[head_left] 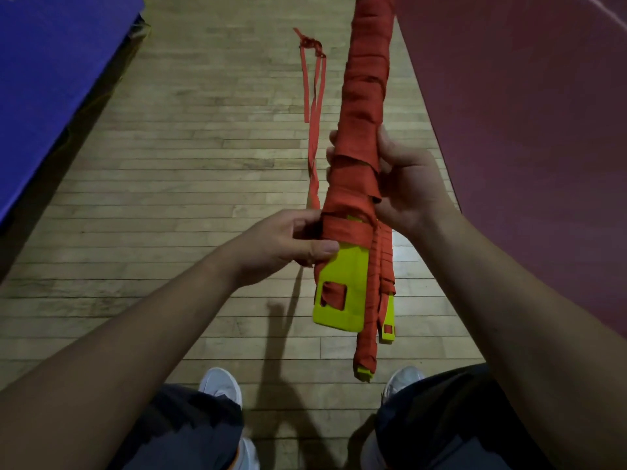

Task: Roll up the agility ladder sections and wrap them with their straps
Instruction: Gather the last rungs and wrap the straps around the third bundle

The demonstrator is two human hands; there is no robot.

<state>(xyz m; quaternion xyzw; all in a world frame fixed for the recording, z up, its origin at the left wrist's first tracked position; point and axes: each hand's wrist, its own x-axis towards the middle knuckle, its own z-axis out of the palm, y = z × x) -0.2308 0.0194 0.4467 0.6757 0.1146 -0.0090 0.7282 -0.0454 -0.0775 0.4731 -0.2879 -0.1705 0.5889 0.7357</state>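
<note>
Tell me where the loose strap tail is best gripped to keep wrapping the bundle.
Pinch the strap tail close to where it leaves the bundle, coming from the left. It trails off that edge, the left hand pinches the bundle right there, and the right hand grips the middle.

One wide-angle head-worn camera looks forward and steeply down, close above the left hand [288, 240] and right hand [412, 184], wooden floor [176, 157] beyond, shoes [221, 385] nearest.

Wooden floor [190, 184], blue mat [51, 79], maroon mat [526, 113]
</note>
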